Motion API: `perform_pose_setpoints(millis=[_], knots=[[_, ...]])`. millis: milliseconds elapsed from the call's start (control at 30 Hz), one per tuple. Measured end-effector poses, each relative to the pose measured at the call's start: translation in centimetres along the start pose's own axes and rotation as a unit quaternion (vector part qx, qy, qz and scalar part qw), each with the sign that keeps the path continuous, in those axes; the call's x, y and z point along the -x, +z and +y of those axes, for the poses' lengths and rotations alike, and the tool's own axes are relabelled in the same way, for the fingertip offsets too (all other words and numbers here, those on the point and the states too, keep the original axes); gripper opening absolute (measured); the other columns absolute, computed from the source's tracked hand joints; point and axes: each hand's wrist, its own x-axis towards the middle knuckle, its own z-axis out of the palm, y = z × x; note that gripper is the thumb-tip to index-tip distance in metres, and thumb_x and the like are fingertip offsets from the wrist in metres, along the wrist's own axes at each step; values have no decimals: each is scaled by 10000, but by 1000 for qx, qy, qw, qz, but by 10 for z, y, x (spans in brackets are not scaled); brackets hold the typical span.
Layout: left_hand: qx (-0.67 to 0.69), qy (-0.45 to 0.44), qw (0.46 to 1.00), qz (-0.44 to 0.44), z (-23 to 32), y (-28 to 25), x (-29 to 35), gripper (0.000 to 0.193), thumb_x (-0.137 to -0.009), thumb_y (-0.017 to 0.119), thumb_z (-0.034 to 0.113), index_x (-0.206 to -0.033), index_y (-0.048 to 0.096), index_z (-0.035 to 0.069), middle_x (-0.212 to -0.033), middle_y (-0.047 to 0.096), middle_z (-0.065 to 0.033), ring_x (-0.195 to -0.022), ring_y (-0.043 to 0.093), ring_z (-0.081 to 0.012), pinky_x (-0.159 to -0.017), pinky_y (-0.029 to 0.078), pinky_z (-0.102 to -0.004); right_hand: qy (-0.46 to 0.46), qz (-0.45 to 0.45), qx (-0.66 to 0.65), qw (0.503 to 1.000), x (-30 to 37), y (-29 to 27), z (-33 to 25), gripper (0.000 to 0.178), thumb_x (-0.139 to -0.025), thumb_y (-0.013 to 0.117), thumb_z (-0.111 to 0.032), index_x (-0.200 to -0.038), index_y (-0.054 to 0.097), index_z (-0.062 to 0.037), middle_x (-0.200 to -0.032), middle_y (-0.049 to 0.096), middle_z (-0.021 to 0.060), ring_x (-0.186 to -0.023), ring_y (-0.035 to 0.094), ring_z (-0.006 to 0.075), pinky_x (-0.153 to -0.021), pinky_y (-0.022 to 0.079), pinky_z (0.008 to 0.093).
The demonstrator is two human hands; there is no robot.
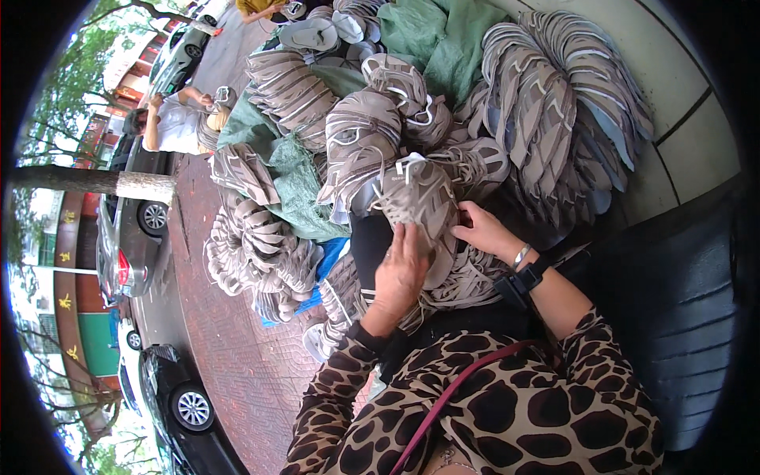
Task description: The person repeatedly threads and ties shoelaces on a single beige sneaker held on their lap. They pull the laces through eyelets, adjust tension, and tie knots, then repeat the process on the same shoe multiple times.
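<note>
A beige-grey shoe upper (413, 190) with pale laces lies over my lap, its toe end towards me. My left hand (400, 273) is on its near left side, fingers pressed together at the laces and gripping it. At its right edge my right hand (487, 233) pinches the material between thumb and fingers; the fingertips are partly hidden. Below my hands hangs a bunch of loose laces (467, 281). Right beyond the upper sits a stacked bundle of similar uppers (364, 138).
More bundles of uppers crowd around: a large one at right (546, 103), another at left (257, 245). Green woven sacking (297, 182) lies between them. A black padded seat (665, 309) is at my right. Further left are another person (178, 123), a tree trunk (95, 182) and parked cars (131, 237).
</note>
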Motion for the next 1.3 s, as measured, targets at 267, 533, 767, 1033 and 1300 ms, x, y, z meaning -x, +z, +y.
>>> perform_pose_setpoints(millis=[267,533,767,1033,1300], knots=[[37,-14,996,82,-30,-67,-71,277,-916,545,78,-1177,634,48,-719,628,-219,-640,656,-360,-594,499,-412,-42,-32,-246,968,-11,4,-35,380,-941,631,-241,-1200,589,34,-1143,663,145,-1039,628,205,-920,485,331],[-6,-17,999,44,-13,-69,-80,259,-918,546,121,-1156,619,51,-816,673,-230,-714,668,-406,-641,534,-470,89,-160,-762,621,-4,24,-51,283,-967,504,-237,-1175,594,-67,-1107,657,85,-1036,613,235,-980,465,440],[-25,0,997,68,-38,-75,-103,199,-924,553,154,-1098,638,108,-825,683,-204,-694,665,-395,-624,532,-476,71,-63,-608,788,-6,22,-47,244,-952,580,-79,-1196,582,-63,-1103,656,65,-982,652,180,-862,545,370],[-37,-92,991,93,-60,-80,-121,186,-912,597,196,-1081,640,130,-865,692,-174,-794,660,-405,-684,513,-490,101,-103,-490,860,-3,-7,-21,290,-968,601,-157,-1239,553,-65,-1090,645,53,-940,648,170,-852,550,384],[-66,-74,992,75,-62,-72,-137,194,-850,639,199,-975,677,56,-894,692,-205,-843,662,-414,-742,516,-472,152,-130,-558,806,11,50,-58,112,-956,627,-137,-1017,550,-83,-731,579,18,-565,580,140,-541,548,341]])
